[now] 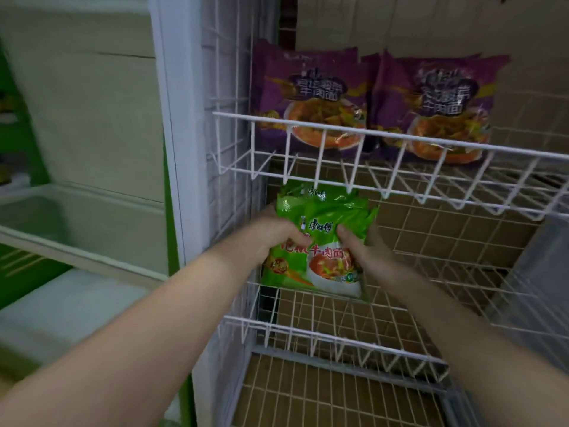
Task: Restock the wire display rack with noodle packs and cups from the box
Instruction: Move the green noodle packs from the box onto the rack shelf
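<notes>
well, the left hand (271, 232) is curled round the left edge of a green noodle pack (326, 266), and the right hand (361, 248) pinches its right side, thumb laid across the front. the pack is held upright at the left end of the middle shelf (415, 306) of the wire display rack (338, 128), under the tier where two purple packs (314, 97) stand. there may be a second green pack tucked behind it; the blur makes that hard to tell. i'd judge it light, with a slick, crinkly film wrapper and a stiff but brittle noodle block inside. best held by the sides around the block, not the limp sealed ends, and without squeezing.
</notes>
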{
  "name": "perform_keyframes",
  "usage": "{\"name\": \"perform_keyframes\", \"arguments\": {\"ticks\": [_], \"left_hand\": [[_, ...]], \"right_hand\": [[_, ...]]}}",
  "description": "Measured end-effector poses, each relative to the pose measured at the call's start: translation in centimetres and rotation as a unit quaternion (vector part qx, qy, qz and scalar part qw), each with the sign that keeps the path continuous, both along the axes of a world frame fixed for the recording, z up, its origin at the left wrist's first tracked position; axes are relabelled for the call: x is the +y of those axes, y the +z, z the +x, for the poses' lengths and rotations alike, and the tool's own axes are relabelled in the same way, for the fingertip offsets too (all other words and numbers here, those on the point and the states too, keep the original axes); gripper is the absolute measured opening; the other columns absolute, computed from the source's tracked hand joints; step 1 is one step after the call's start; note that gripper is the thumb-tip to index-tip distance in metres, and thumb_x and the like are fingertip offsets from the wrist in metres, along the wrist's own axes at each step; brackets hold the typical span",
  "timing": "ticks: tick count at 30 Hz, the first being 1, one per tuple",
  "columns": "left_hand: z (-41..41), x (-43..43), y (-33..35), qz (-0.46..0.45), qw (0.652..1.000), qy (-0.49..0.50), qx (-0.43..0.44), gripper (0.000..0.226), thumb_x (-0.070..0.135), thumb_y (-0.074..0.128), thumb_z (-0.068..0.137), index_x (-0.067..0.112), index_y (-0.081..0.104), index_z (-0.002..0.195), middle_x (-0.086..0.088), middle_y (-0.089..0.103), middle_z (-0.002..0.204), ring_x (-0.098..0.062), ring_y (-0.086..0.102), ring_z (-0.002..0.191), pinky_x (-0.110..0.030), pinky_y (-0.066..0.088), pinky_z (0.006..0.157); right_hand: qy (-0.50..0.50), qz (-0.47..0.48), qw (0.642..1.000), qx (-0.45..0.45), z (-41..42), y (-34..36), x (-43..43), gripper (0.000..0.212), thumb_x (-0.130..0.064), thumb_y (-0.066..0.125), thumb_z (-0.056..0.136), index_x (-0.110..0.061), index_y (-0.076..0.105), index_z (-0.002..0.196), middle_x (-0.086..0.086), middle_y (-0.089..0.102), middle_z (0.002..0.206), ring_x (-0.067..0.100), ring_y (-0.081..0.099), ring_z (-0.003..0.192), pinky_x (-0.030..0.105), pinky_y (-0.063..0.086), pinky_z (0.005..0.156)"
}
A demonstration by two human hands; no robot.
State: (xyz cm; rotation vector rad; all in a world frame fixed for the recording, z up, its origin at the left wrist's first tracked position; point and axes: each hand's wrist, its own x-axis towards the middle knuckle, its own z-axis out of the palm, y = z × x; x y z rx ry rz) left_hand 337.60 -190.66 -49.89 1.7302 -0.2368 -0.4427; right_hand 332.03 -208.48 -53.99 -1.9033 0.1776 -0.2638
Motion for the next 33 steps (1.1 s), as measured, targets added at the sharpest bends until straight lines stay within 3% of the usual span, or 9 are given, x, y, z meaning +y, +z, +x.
{"name": "perform_keyframes", "arguments": {"ticks": [3, 7, 10, 14, 18, 21, 25, 29, 33], "left_hand": [[1.1, -0.9, -0.7, 0.018, 0.999, 0.033, 0.003, 0.048, -0.006, 0.082, 0.067, 0.016, 0.055, 0.100, -0.001, 0.063, 0.089, -0.022, 0.061, 0.087, -0.038, 0.054, 0.084], [1.4, -1.6, -1.0, 0.014, 0.998, 0.050, 0.034, 0.052, -0.011, 0.079, 0.066, 0.006, 0.058, 0.110, -0.009, 0.067, 0.101, -0.030, 0.064, 0.096, -0.049, 0.055, 0.086], [2.4, -1.7, -0.3, 0.006, 0.994, 0.105, 0.017, 0.046, -0.012, 0.070, 0.076, 0.003, 0.056, 0.117, -0.015, 0.063, 0.113, -0.028, 0.062, 0.101, -0.039, 0.053, 0.091], [4.1, -2.2, -0.2, -0.069, 0.978, 0.195, -0.035, 0.055, -0.012, 0.060, 0.083, 0.011, 0.047, 0.132, -0.004, 0.059, 0.115, -0.014, 0.053, 0.086, -0.019, 0.045, 0.060], [4.1, -2.4, -2.0, -0.036, 0.968, 0.231, -0.089, 0.073, -0.003, 0.071, 0.067, 0.025, 0.044, 0.128, -0.001, 0.063, 0.113, -0.021, 0.061, 0.103, -0.032, 0.050, 0.091], [3.6, -2.0, -2.9, 0.029, 0.972, 0.202, -0.119, 0.083, 0.009, 0.078, 0.069, 0.023, 0.032, 0.137, -0.005, 0.061, 0.121, -0.029, 0.061, 0.107, -0.043, 0.051, 0.094], [3.1, -1.3, -3.4, 0.072, 0.966, 0.196, -0.156, 0.058, 0.007, 0.071, 0.078, 0.013, 0.041, 0.128, -0.004, 0.061, 0.113, -0.029, 0.061, 0.104, -0.037, 0.051, 0.086], [2.8, -0.9, -3.5, 0.081, 0.961, 0.204, -0.169, 0.047, 0.008, 0.066, 0.081, 0.013, 0.047, 0.124, -0.006, 0.064, 0.112, -0.030, 0.062, 0.103, -0.036, 0.050, 0.085], [2.3, -0.8, -4.0, 0.143, 0.961, 0.188, -0.141, 0.033, 0.017, 0.070, 0.081, 0.010, 0.052, 0.108, -0.009, 0.065, 0.110, -0.031, 0.064, 0.102, -0.034, 0.051, 0.081]], "right_hand": [[0.021, -0.038, 0.998, 0.034, 0.5, -0.4, -0.9, 0.089, -0.060, 0.061, 0.079, -0.031, 0.019, 0.151, -0.005, 0.051, 0.134, 0.018, 0.053, 0.120, 0.031, 0.039, 0.102], [0.063, -0.073, 0.992, 0.078, 1.1, -0.3, -1.7, 0.127, -0.077, 0.078, 0.044, -0.030, 0.024, 0.149, -0.008, 0.051, 0.140, 0.015, 0.052, 0.125, 0.041, 0.040, 0.110], [0.039, -0.066, 0.996, 0.046, 3.0, 0.0, -0.7, 0.125, -0.076, 0.081, 0.037, -0.028, 0.037, 0.143, -0.006, 0.059, 0.133, 0.014, 0.059, 0.117, 0.041, 0.046, 0.105], [0.007, -0.028, 1.000, 0.006, 5.4, -0.1, 1.6, 0.087, -0.044, 0.081, 0.072, -0.025, 0.030, 0.140, -0.007, 0.056, 0.121, 0.012, 0.056, 0.107, 0.028, 0.047, 0.091], [0.002, -0.050, 0.999, -0.010, 6.3, -0.9, 1.7, 0.075, -0.020, 0.075, 0.083, -0.016, 0.028, 0.141, -0.003, 0.055, 0.118, 0.008, 0.053, 0.102, 0.006, 0.046, 0.066], [0.007, -0.049, 0.999, 0.003, 6.4, -1.7, 0.7, 0.082, -0.018, 0.080, 0.077, -0.015, 0.032, 0.143, 0.001, 0.057, 0.130, 0.014, 0.056, 0.118, 0.015, 0.049, 0.079], [-0.027, -0.090, 0.996, 0.003, 5.9, -1.4, 0.9, 0.080, -0.026, 0.084, 0.073, -0.018, 0.042, 0.142, 0.002, 0.058, 0.133, 0.019, 0.055, 0.124, 0.028, 0.048, 0.092], [-0.040, -0.129, 0.991, 0.009, 5.6, -1.0, 2.2, 0.078, -0.032, 0.080, 0.078, -0.018, 0.040, 0.144, 0.002, 0.056, 0.138, 0.018, 0.053, 0.124, 0.021, 0.038, 0.088], [-0.032, -0.066, 0.993, 0.087, 5.3, -0.2, 2.3, 0.072, -0.022, 0.079, 0.080, -0.017, 0.042, 0.142, 0.007, 0.055, 0.138, 0.025, 0.053, 0.125, 0.032, 0.046, 0.094]]}}
